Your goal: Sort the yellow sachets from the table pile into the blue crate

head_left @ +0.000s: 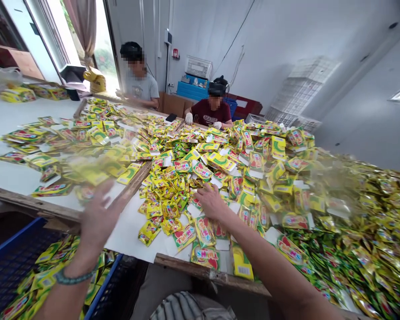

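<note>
The left hand (102, 215) (blurred) is spread and looks released, just below a smeared yellow carton (90, 171); the right hand (209, 200) has its fingers down among printed boxes (205, 231) and small sachets (170, 211), whether gripping one I cannot tell; a wooden strip (135, 182) stands between that heap and the loose cartons (40, 161) at left; a filled blue crate (11, 240) sits lower left; beyond, a phone (171, 117) lies near a co-worker in maroon (211, 111).

Small yellow packets (170, 210) are lying heaped near the front edge of the bench (130, 242); yellow-green boxes (205, 255) are lying jumbled beside.
</note>
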